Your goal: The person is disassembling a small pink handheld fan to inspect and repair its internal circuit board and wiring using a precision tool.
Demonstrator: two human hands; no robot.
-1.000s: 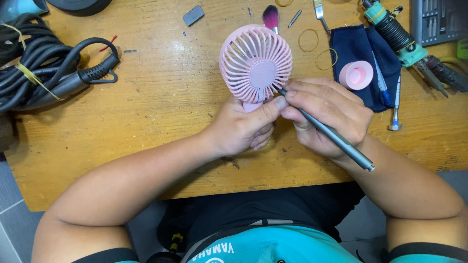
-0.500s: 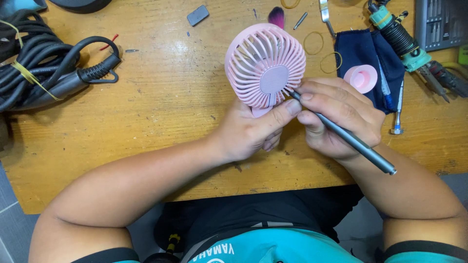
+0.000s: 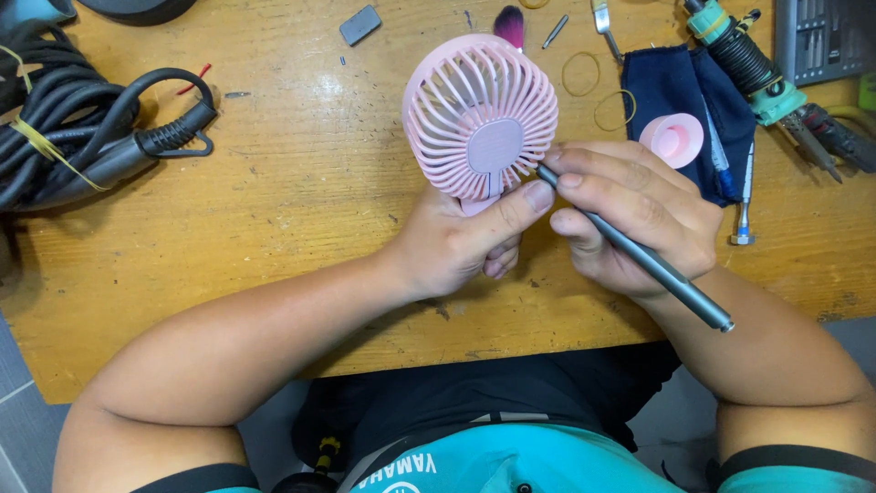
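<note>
My left hand (image 3: 461,245) grips the handle of a small pink hand-held fan (image 3: 480,119), holding it upright over the wooden table (image 3: 301,183), with the thumb against the lower right of its round grille. My right hand (image 3: 634,215) holds a slim grey screwdriver (image 3: 639,251) like a pen. Its tip touches the grille's right edge, just beside my left thumb. The fan's handle is mostly hidden inside my left hand.
A bundle of black cables (image 3: 82,128) lies at the left. A dark blue cloth (image 3: 693,100) at the right carries a pink round part (image 3: 672,139) and a small screwdriver (image 3: 744,205). Rubber bands (image 3: 581,73), pliers (image 3: 776,87) and a small grey block (image 3: 360,25) lie along the back.
The fan and both hands appear to have drifted slightly right. The screwdriver tip stays at the grille's right edge.
</note>
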